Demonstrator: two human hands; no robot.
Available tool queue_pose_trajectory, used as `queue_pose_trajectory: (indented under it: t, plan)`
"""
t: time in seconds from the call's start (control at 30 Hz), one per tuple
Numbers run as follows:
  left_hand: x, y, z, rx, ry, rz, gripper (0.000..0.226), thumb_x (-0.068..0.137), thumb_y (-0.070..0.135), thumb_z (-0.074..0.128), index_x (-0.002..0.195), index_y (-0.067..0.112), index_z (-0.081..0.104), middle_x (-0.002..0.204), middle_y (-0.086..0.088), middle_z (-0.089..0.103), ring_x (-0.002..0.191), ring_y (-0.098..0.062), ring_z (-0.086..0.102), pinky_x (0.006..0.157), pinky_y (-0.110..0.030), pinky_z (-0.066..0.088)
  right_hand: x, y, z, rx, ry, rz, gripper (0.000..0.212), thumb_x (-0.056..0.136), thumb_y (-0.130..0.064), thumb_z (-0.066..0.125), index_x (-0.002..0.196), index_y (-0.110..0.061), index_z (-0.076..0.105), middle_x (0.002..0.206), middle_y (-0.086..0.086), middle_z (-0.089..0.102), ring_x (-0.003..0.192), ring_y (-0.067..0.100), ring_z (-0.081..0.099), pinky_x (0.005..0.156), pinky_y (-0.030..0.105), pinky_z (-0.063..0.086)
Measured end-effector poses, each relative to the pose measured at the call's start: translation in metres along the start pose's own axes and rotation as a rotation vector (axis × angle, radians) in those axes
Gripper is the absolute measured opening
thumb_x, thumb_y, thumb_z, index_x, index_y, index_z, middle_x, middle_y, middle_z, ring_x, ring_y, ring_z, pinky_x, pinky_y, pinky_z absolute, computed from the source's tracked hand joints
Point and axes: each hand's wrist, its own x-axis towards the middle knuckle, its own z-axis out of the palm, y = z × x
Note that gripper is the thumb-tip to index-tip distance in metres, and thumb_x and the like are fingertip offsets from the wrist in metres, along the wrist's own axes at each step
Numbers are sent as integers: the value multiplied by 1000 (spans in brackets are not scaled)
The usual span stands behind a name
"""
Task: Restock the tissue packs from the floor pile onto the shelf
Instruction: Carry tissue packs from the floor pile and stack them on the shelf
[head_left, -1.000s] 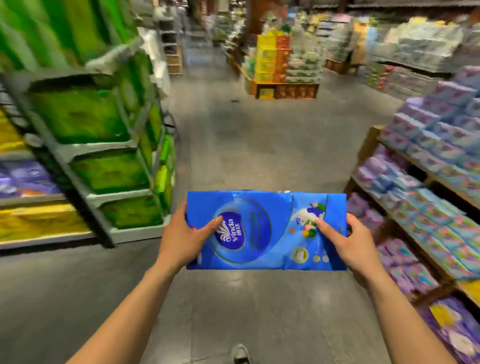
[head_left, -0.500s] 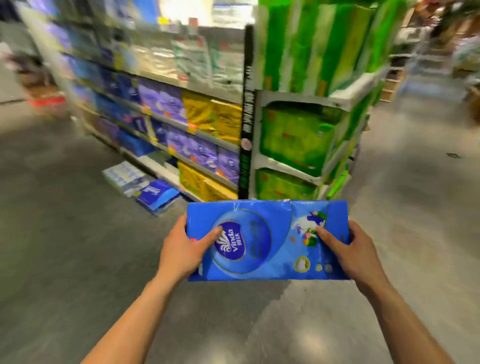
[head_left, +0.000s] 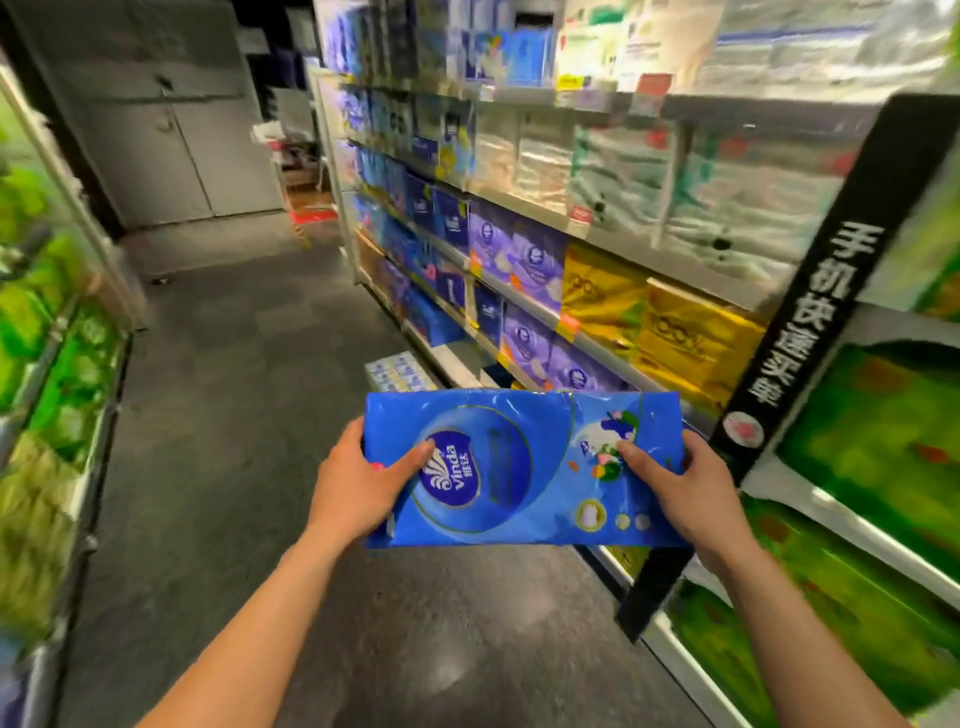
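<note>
Holding the blue tissue pack (head_left: 522, 470) out flat in front, the person grips it with both hands. The left hand (head_left: 358, 486) has its thumb on top by the round logo, and its fingers go under the left end. The right hand (head_left: 683, 493) does the same at the right end. The hands are apart, one at each short end. The pack sits between them, up in the air over the floor (head_left: 249, 415).

To do this step well, the person should carry the pack level and hold on at both ends, because the soft wrap could sag or slip. The shelf (head_left: 675, 262) is ahead of the right hand and off to its right. The floor pile (head_left: 397, 371) lies just past the hands. Which spot is free is too blurry to tell. It seems best to walk in close first and then slide the pack in.

The pack's long side runs from the left hand to the right hand. Its big printed face looks up. The logo is nearer the left hand and the little pictures are nearer the right hand.
</note>
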Motion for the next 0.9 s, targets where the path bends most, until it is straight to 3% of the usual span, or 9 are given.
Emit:
queue_pose_trajectory:
  t: [0.13,0.23,0.4,0.5,0.6,0.67,0.73,0.83,0.9]
  plan:
    - [104,-6,-11,23,51,-29,60,72,51,82,121,24,60,108,7,70,91,-12,66,71,-29,49,95,-20,61,24,-60,-7,44,78,-50,81,110,-25,65,103,-6,76,85,16,76,81,50,61]
    - [190,-21,-13,4,88,-45,75,57,69,78,118,28,60,104,11,71,89,-10,68,76,-34,53,177,-31,115,41,-112,-41,41,78,-47,81,109,-26,64,101,-6,77,81,13,76,78,48,62]
    - [315,-46,-20,-21,160,-84,74,51,75,74,107,29,60,97,13,71,85,-10,69,73,-38,56,300,-53,199,48,-194,-80,67,63,-70,80,111,-27,63,105,-4,76,86,18,77,76,50,62]
    - [401,-49,-35,-24,213,-101,67,58,69,80,107,28,61,96,14,71,84,-8,69,70,-32,53,378,-86,259,26,-251,-107,61,66,-63,77,111,-26,62,103,-4,76,81,13,76,74,44,63]
    - [481,-56,-58,-20,253,-96,55,69,55,83,111,26,61,98,12,71,84,-5,68,73,-33,54,448,-116,320,-12,-292,-148,49,75,-52,75,111,-21,62,101,-5,75,76,6,74,65,28,59]
    - [532,-66,-77,-44,265,-108,52,69,52,83,109,26,61,96,13,71,86,-7,69,74,-34,55,490,-135,361,-18,-320,-164,55,72,-56,74,111,-19,63,100,-5,75,76,7,74,63,26,57]
    - [584,-80,-95,-70,264,-118,59,64,62,83,107,29,60,96,13,72,86,-7,70,77,-39,58,527,-151,405,-41,-301,-177,60,68,-60,73,109,-18,65,98,-4,76,77,8,74,65,29,58]
    - [669,-103,-122,-91,267,-83,75,46,80,77,102,32,61,95,14,74,85,-7,72,78,-45,60,582,-169,469,-45,-271,-209,44,78,-46,78,106,-16,65,96,-3,75,71,3,71,54,14,50]
    - [729,-115,-138,-90,249,-44,78,42,85,74,98,32,60,94,13,74,85,-8,72,77,-45,60,616,-179,511,-34,-235,-212,34,83,-39,79,105,-18,66,97,-3,75,73,4,71,53,12,49]
